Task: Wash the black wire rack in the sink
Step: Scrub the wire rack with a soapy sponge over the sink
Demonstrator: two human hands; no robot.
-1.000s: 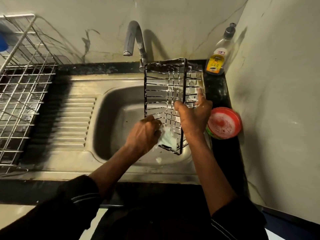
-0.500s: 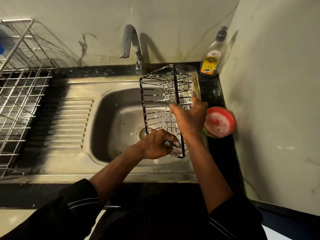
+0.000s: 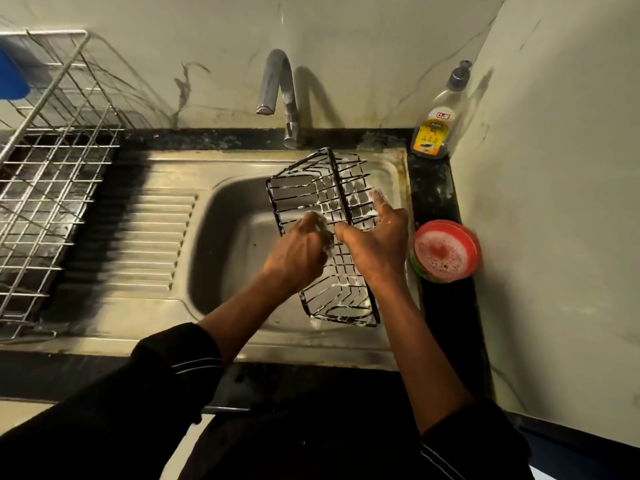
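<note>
Right hand [image 3: 375, 247] grips black wire rack [image 3: 341, 195], left hand [image 3: 298, 251] clutches a pale scrubber [image 3: 327, 247] on it; soap tub [image 3: 445, 252] right, tap [image 3: 277, 81] beyond

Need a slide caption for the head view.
Right hand holds the soapy black rack over the sink; left hand rubs it with a sponge.

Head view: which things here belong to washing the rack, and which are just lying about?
In the job: black wire rack, soapy, over the sink; right hand gripping it; left hand pressing a pale pad to it; red dish of foam, probably.
Lying about: tap, not running; pump bottle; silver wire basket; blue thing at far left.
</note>
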